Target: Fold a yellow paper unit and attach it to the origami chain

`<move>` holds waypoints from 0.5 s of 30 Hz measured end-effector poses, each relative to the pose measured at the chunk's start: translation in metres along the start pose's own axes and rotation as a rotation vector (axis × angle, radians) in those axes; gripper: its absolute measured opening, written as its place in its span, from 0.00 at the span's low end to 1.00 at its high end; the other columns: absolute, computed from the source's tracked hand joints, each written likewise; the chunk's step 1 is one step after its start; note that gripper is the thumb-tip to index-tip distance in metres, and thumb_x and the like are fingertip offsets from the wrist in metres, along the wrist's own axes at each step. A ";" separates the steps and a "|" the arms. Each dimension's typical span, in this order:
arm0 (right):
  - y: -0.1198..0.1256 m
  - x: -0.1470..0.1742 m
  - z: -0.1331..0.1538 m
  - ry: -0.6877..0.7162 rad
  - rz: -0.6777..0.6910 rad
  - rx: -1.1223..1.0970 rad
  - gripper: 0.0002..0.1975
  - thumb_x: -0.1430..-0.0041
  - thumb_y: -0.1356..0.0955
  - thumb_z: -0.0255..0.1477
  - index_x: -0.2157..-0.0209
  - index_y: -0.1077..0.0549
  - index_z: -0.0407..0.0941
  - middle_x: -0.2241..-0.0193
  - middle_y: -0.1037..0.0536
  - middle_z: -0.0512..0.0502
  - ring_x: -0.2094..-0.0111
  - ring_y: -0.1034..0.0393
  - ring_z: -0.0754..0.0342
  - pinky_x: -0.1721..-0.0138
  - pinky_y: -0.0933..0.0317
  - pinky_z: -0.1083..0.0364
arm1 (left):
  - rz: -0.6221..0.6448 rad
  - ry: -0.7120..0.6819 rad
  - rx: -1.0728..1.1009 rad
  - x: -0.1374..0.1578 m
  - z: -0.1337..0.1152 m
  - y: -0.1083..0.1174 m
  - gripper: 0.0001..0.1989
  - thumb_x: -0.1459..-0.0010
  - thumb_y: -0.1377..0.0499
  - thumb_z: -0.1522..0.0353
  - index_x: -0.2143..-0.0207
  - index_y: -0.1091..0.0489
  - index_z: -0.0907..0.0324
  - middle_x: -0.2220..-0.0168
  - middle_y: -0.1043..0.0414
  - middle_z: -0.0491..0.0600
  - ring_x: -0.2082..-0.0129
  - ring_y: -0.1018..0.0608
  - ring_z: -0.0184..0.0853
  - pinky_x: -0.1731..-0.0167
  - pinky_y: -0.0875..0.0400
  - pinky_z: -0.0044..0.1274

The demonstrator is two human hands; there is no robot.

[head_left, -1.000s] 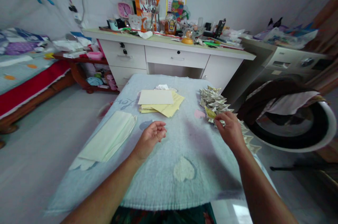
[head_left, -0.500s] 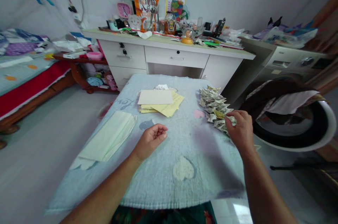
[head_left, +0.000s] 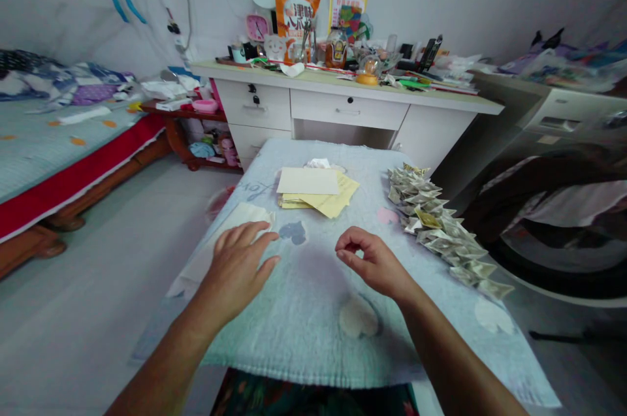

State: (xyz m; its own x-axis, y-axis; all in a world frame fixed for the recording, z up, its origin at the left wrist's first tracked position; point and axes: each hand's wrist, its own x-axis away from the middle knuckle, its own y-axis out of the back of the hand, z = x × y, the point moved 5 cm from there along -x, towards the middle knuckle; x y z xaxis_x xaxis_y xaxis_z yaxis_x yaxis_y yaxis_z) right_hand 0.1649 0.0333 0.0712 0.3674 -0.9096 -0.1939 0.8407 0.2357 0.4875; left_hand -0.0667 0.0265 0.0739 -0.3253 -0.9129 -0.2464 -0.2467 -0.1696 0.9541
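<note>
My left hand [head_left: 239, 260] is open, palm down and fingers spread, over the pale green sheets [head_left: 196, 271] at the left of the cloth-covered table [head_left: 313, 354]. It covers much of them, and I cannot tell whether it touches them. Over the middle of the cloth, my right hand [head_left: 368, 260] is curled, thumb tip close to the forefinger, with nothing visible in it. To its right runs a long row of pointed folded paper pieces [head_left: 443, 233], mostly grey-green with a yellowish one among them. Beyond the hands lie yellow papers [head_left: 345, 197] under a cream card [head_left: 307, 181].
A crumpled white tissue [head_left: 318, 163] is behind the card. The white desk [head_left: 337, 106] stands across the far side, crowded with jars and a pink clock. At right is a washing machine [head_left: 553, 125] with cloth in its doorway; at left, a bed [head_left: 83, 148].
My right hand has left the folded pieces and moved left to the middle. My left hand has moved left over the pale green sheets and opened. The view has turned left.
</note>
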 end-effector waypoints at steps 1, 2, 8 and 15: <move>-0.010 -0.004 0.002 -0.006 0.050 -0.023 0.02 0.43 0.34 0.24 0.69 0.29 0.43 0.71 0.29 0.50 0.69 0.34 0.58 0.66 0.40 0.59 | -0.024 0.100 -0.069 0.004 0.019 -0.004 0.17 0.40 0.48 0.62 0.50 0.32 0.55 0.44 0.35 0.55 0.44 0.35 0.47 0.47 0.43 0.39; -0.018 -0.009 0.005 -0.005 0.089 -0.032 0.02 0.44 0.34 0.23 0.70 0.29 0.43 0.71 0.29 0.50 0.70 0.35 0.59 0.66 0.40 0.59 | -0.033 0.191 -0.132 0.008 0.036 -0.008 0.19 0.40 0.49 0.61 0.49 0.33 0.56 0.44 0.36 0.56 0.43 0.36 0.49 0.47 0.42 0.40; -0.063 -0.037 0.019 0.070 0.234 0.013 0.03 0.46 0.34 0.21 0.71 0.29 0.42 0.71 0.29 0.50 0.71 0.35 0.60 0.67 0.41 0.60 | 0.073 0.437 -0.261 0.024 0.081 -0.028 0.32 0.45 0.47 0.53 0.42 0.38 0.62 0.42 0.39 0.62 0.44 0.37 0.55 0.49 0.40 0.42; -0.098 -0.071 0.010 0.032 0.282 0.004 0.04 0.48 0.33 0.20 0.73 0.28 0.42 0.74 0.29 0.52 0.73 0.36 0.61 0.68 0.43 0.61 | 0.122 0.434 -0.224 0.027 0.088 -0.033 0.31 0.45 0.48 0.55 0.43 0.39 0.63 0.44 0.36 0.60 0.47 0.33 0.51 0.50 0.38 0.36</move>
